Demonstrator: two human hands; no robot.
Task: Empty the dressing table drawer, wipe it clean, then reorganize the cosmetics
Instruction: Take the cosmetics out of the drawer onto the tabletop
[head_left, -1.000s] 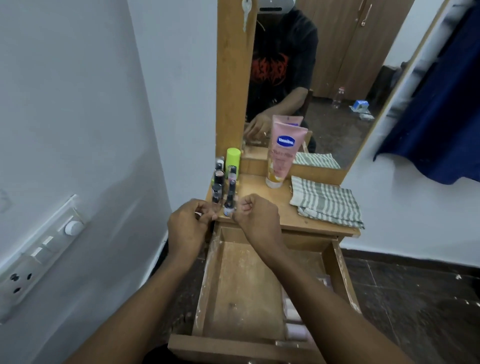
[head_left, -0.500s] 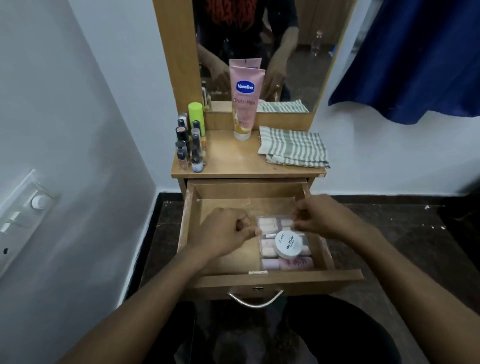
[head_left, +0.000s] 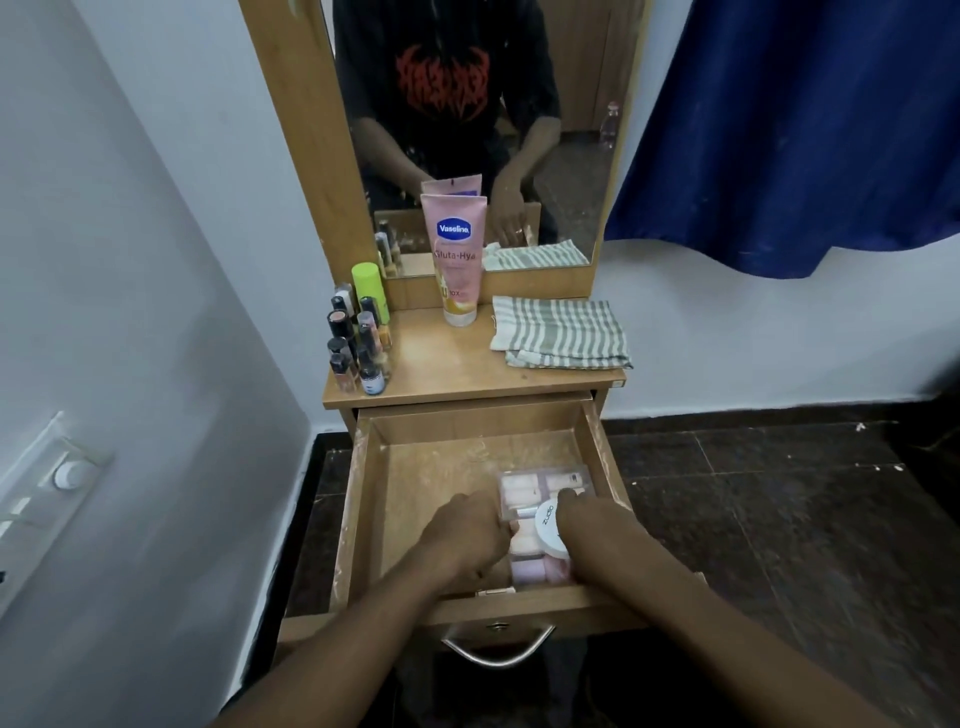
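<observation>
The wooden drawer of the dressing table stands pulled out. Its left half shows bare, scuffed wood. At its right side lies a clear plastic box of pink cosmetics with a white round jar on top. My left hand grips the box's left edge with curled fingers. My right hand holds its right side, thumb on the lid beside the jar; its fingers are hidden. Several small nail polish bottles, a green can and a pink Vaseline tube stand on the tabletop.
A folded striped cloth lies on the tabletop's right side. The mirror rises behind. A wall with a switchboard is close on the left, a blue curtain hangs at the right, and the floor is dark tile.
My hands have come down from the bottles at the tabletop's front edge into the drawer and closed on the two sides of the clear box. The view has tilted downward.
</observation>
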